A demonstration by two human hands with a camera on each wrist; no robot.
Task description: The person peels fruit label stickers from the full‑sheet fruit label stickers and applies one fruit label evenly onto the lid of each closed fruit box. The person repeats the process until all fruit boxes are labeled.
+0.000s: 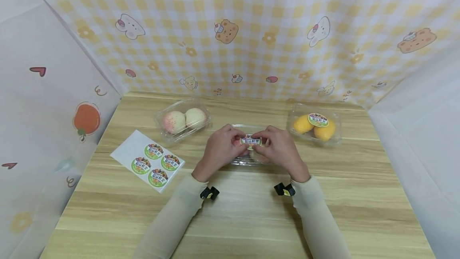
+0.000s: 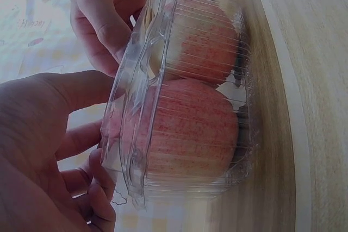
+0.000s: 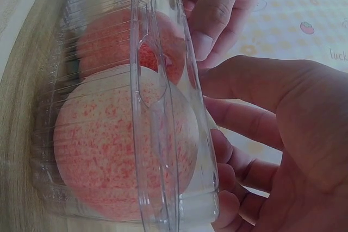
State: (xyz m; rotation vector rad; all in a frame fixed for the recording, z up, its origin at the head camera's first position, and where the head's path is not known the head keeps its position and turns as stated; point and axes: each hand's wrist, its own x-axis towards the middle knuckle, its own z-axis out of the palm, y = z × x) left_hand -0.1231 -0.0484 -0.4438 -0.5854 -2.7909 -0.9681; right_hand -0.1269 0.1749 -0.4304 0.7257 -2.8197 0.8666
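A round fruit-print sticker is held between my two hands, over the lid of a clear plastic box in the middle of the table. My left hand has its thumb and index finger at the sticker's left edge, and my right hand has its own at the right edge. Both thumbs come right at the lid in the wrist views; the remaining fingers are bent beside it. Inside the closed box sit two red-speckled peaches, a redder one and a paler one.
Behind on the left lies a clear box with two pale peaches. At the back right, another box holds two yellow fruits under a lid bearing a sticker. A white sheet with several stickers lies on the left.
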